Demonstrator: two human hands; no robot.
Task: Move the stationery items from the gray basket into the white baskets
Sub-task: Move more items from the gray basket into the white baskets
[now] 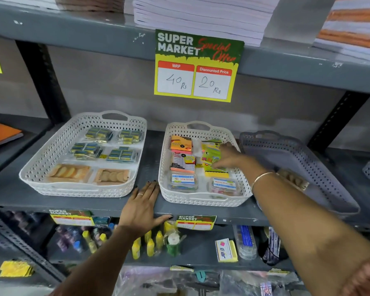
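Two white baskets stand on the grey shelf. The left white basket [41, 167] holds packs of blue-yellow boxes and tan rubber-band packs. The middle white basket [163, 167] holds sticky-note pads, two clear boxes and a yellow-green packet [212, 154]. My right hand [230, 155] reaches into this basket, its fingertips closed on the packet, which lies against the basket floor. The gray basket [303, 159] sits tilted at the right, with a tan pack [293, 178] in it, partly hidden behind my wrist. My left hand [142, 206] lies flat on the shelf's front edge between the white baskets.
A "Super Market" price sign [198, 65] hangs from the upper shelf above the baskets. Paper stacks [201, 16] lie on that upper shelf. The shelf below holds glue bottles [150, 244] and other stationery. A black upright [45, 80] stands behind the left basket.
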